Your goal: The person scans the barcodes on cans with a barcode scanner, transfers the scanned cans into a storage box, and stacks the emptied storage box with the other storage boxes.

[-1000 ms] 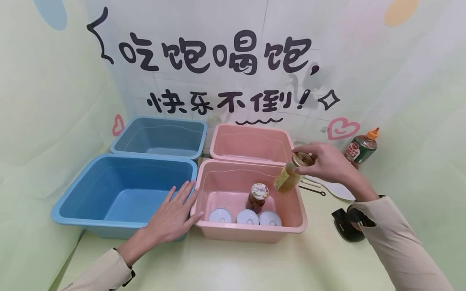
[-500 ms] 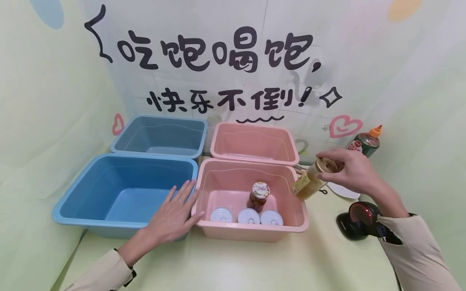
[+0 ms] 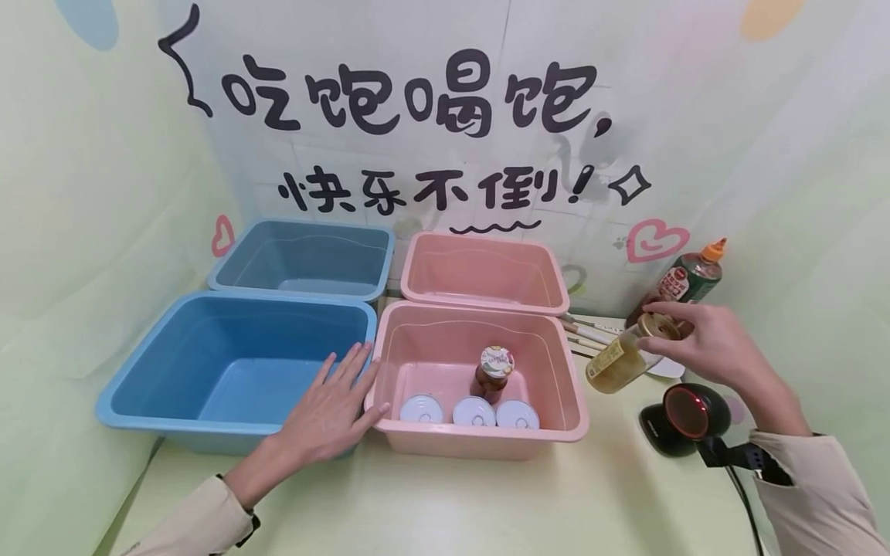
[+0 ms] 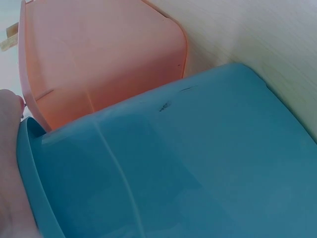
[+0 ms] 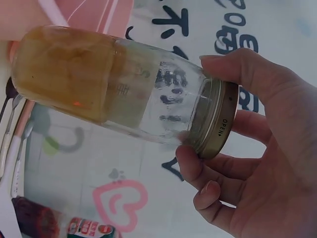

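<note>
My right hand [image 3: 709,344] grips a glass jar [image 3: 619,363] by its gold metal lid, thumb on one side and fingers on the other. In the right wrist view the jar [image 5: 104,82] lies tilted, with amber contents toward its base and a pale label. It is held to the right of the front pink bin [image 3: 480,448]. My left hand [image 3: 327,405] lies with straight fingers across the adjoining rims of the blue bin [image 3: 243,425] and the pink bin. Inside the pink bin stand a dark jar [image 3: 495,374] with a patterned lid and several white-topped cans [image 3: 474,411].
A paler blue bin [image 3: 306,289] and another pink bin [image 3: 487,297] stand behind. At right are a sauce bottle [image 3: 688,278] with an orange cap, utensils [image 3: 587,333] and a black scanner-like device [image 3: 688,417] with a cable. A printed curtain [image 3: 445,154] hangs behind.
The right hand has carried the glass jar from over the pink bin out to the right, past its rim, and the jar is tilted further. The left hand has stayed in place.
</note>
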Available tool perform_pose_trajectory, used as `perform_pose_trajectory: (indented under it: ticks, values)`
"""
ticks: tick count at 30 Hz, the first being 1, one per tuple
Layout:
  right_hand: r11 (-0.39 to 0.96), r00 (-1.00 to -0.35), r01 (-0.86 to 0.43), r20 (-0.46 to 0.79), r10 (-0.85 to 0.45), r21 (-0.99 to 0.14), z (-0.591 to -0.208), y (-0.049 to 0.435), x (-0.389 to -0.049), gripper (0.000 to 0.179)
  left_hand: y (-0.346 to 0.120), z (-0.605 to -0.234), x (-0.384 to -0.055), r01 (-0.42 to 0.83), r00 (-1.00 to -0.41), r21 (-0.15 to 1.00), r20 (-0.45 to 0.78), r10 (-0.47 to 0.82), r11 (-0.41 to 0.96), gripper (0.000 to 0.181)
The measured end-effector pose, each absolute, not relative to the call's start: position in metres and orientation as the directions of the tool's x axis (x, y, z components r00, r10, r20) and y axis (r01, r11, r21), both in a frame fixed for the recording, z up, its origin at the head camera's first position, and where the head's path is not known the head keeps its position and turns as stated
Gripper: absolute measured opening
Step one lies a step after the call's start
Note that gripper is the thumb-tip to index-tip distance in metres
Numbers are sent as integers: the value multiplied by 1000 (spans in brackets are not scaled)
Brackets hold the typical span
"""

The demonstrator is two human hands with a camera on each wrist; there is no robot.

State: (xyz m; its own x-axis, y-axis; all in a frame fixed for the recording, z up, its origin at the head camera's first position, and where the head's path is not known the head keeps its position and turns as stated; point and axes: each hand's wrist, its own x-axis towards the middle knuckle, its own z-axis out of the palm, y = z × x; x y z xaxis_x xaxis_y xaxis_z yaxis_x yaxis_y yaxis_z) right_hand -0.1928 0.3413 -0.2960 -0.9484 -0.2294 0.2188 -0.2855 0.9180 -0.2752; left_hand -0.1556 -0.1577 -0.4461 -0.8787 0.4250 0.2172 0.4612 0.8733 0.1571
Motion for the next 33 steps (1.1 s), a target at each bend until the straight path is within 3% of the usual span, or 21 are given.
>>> perform_pose_trajectory:
  ticks: [18, 33]
  values:
    - [947, -996, -69, 71, -49, -313, -331, 377, -194, 50, -159, -448, -157, 459, -882, 173, 208, 424, 871, 74]
    - [943, -993, 115, -7, 118, -313, -361, 401, -188, 57, -160, -447, -159, 464, -879, 162, 205, 430, 871, 74]
